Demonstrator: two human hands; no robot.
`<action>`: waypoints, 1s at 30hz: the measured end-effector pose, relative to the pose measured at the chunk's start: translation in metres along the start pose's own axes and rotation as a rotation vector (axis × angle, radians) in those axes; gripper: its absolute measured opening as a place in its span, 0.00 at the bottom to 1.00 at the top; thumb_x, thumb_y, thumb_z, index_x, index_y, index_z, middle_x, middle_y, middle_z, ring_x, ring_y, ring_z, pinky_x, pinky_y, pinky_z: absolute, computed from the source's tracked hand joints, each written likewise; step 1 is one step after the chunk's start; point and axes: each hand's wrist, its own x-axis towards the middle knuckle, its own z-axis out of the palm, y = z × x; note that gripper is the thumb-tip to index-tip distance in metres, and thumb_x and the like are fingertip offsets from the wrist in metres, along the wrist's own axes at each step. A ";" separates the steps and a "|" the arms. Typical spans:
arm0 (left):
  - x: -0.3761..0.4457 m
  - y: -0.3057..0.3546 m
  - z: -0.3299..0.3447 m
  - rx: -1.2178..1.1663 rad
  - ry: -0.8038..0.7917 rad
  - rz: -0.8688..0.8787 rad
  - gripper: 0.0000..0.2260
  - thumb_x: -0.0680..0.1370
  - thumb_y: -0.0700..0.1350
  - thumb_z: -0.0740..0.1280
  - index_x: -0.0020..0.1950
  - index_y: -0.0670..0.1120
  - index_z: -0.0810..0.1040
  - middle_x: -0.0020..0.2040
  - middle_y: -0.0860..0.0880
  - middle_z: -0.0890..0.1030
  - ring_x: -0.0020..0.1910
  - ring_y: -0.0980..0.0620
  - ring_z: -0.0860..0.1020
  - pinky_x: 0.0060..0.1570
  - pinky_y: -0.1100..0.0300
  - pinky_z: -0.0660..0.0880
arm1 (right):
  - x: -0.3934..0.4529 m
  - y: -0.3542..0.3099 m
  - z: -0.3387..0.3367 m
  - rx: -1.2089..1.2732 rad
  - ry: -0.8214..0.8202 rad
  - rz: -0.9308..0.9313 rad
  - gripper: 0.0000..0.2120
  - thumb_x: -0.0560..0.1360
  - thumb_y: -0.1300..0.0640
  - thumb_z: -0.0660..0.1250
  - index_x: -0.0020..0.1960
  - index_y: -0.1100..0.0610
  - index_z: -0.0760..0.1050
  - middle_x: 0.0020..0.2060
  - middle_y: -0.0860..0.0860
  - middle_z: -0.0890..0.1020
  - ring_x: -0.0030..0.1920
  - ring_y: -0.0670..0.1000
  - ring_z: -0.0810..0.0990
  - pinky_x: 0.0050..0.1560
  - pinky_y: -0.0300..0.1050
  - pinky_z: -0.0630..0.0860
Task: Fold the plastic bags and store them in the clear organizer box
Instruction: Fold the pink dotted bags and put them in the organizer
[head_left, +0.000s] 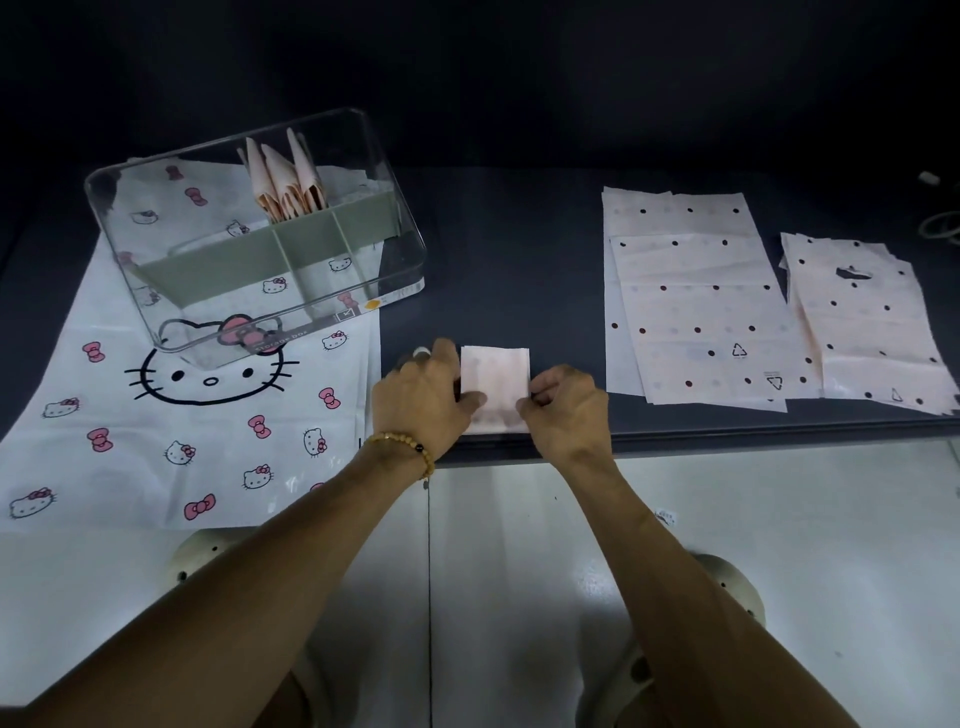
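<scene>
A pale pink plastic bag (496, 376), folded into a narrow strip, lies at the dark table's near edge. My left hand (423, 400) presses its left side, with the thumb on top of it. My right hand (566, 410) pinches its lower right edge. The clear organizer box (363, 135) stands at the back left with green dividers (218, 267). Three folded pink bags (285, 179) stand upright in one rear compartment. Two piles of flat pink dotted bags (701, 306) (862, 322) lie to the right.
A large white cat-print bag (156, 441) is spread under the box and hangs over the table's (493, 260) near edge. A white cable (940, 223) lies at the far right. Pale floor and my feet show below the table edge.
</scene>
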 end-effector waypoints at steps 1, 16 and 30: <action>0.003 -0.002 0.000 0.033 0.038 0.121 0.18 0.70 0.55 0.73 0.53 0.48 0.74 0.50 0.48 0.75 0.49 0.47 0.74 0.45 0.54 0.72 | 0.001 0.000 -0.001 -0.014 -0.012 -0.014 0.07 0.73 0.60 0.72 0.50 0.58 0.79 0.45 0.52 0.84 0.45 0.50 0.82 0.49 0.36 0.75; 0.007 0.004 0.014 0.248 -0.082 0.480 0.20 0.80 0.56 0.57 0.69 0.49 0.70 0.63 0.48 0.71 0.60 0.46 0.67 0.58 0.52 0.69 | -0.032 0.042 -0.001 -0.477 0.238 -0.473 0.18 0.79 0.54 0.62 0.65 0.62 0.74 0.66 0.58 0.75 0.68 0.59 0.71 0.66 0.58 0.69; 0.023 0.025 0.037 0.049 -0.214 0.760 0.23 0.82 0.42 0.57 0.76 0.44 0.56 0.77 0.48 0.58 0.76 0.53 0.54 0.72 0.67 0.43 | -0.025 0.056 0.002 -0.311 0.205 -0.487 0.23 0.78 0.50 0.64 0.70 0.60 0.70 0.70 0.55 0.71 0.72 0.54 0.66 0.72 0.54 0.60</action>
